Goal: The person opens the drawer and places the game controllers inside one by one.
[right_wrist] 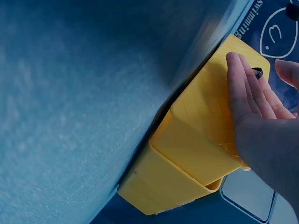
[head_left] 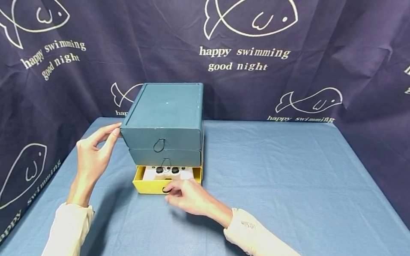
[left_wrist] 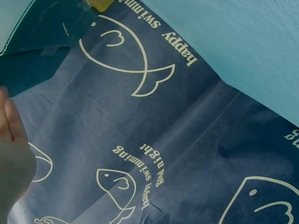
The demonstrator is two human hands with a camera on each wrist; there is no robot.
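A stacked drawer box point(head_left: 166, 108) stands toward the back left, with teal upper drawers that have loop pulls on their fronts. Below them, a yellow drawer point(head_left: 148, 187) is pulled partway out. A white game controller point(head_left: 183, 172) with black thumbsticks lies inside it, partly covered by the drawer above. My left hand point(head_left: 94, 152) touches the box's upper left front corner with fingers extended. At the yellow drawer's front is my right hand point(head_left: 192, 196), its fingers nearly straight against the panel beside a black loop pull point(right_wrist: 258, 73); the thumb stands apart.
A blue cloth point(head_left: 277, 198) covers the table. Dark blue curtains point(head_left: 240, 94) printed with white fish and lettering hang behind and at both sides, close to the box's back.
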